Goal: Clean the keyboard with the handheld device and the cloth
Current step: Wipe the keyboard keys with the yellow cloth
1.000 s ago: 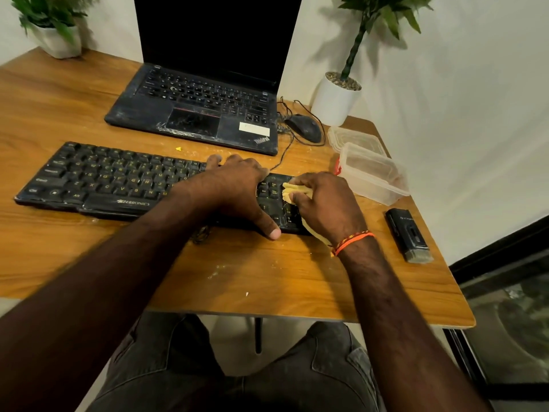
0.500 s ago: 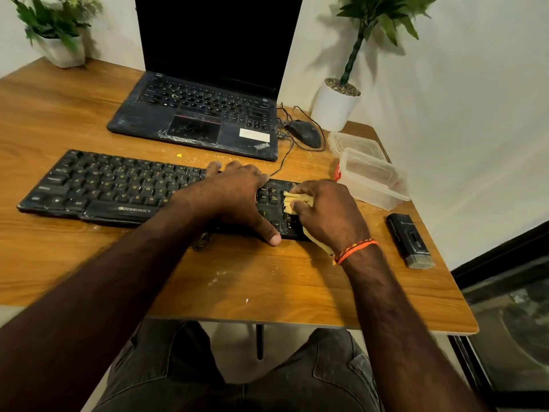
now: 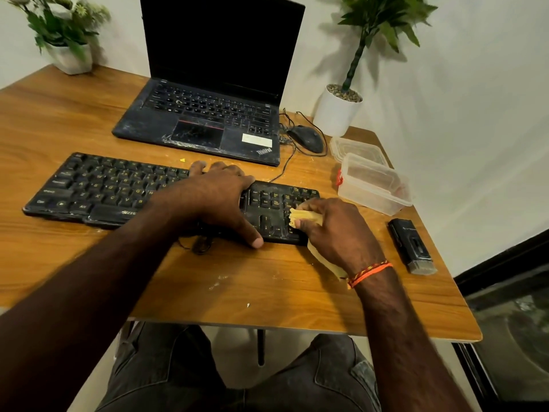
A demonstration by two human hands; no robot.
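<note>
On the wooden table (image 3: pixel 267 292), seen from the head camera, the black keyboard (image 3: pixel 118 188) looks light and stiff, best steadied flat as the left hand (image 3: pixel 219 197) does with spread fingers, while the right hand (image 3: pixel 335 230) pinches the soft yellow cloth (image 3: pixel 303 217) against its right-end keys.

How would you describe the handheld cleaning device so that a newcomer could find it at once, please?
Start at the wooden desk and go to its right edge, past the keyboard. The handheld device lies flat there, nearer you than the clear plastic container. It is the only slim black bar, with a grey tip at its near end.
</note>
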